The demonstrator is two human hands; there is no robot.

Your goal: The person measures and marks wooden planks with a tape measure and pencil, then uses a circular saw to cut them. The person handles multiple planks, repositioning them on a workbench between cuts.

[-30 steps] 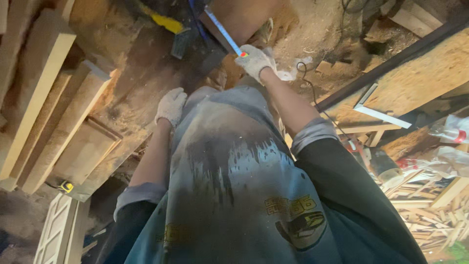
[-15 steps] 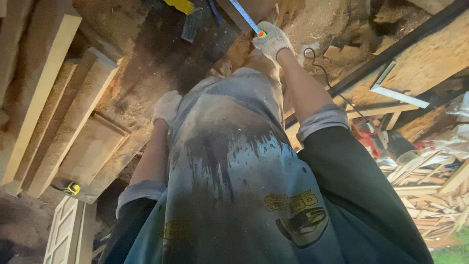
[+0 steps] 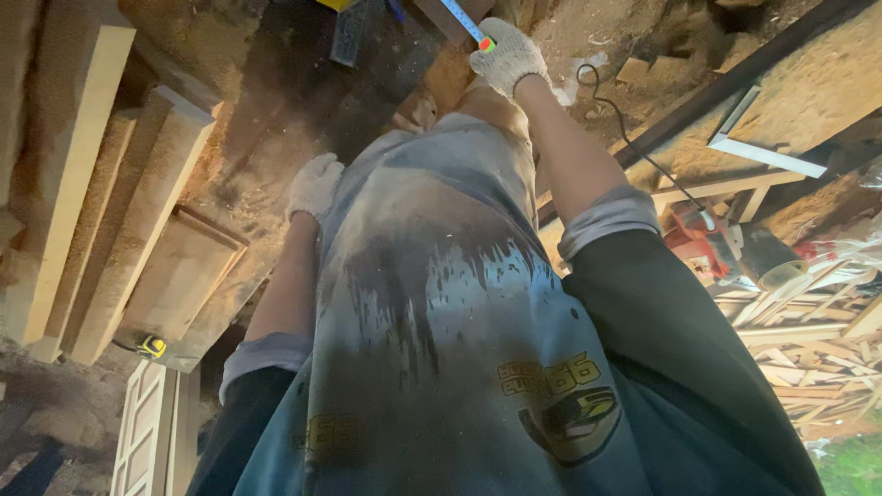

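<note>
Head view, looking down over the person's apron-covered torso. Compared with the two earlier frames, the right hand, in a white knit glove, has travelled from mid-frame toward the upper centre edge, carrying the tape measure blade with it; the forearm is now nearly fully extended. The blade, a pale blue strip with a red and green tip, runs diagonally off the top of the frame. Judged from this shift, the measuring reach has lengthened along the dust-covered surface. The right hand is closed about the blade end, fingers curled, with the coloured tip showing just above the knuckles.

The left hand, also gloved, has kept its place at centre left, resting against the surface edge beside the apron; its fingers are loosely bent, and whether they hold anything cannot be told.

At far left lie pale timber boards; at upper right, a metal square; at right, a red power tool with its black cord.
</note>
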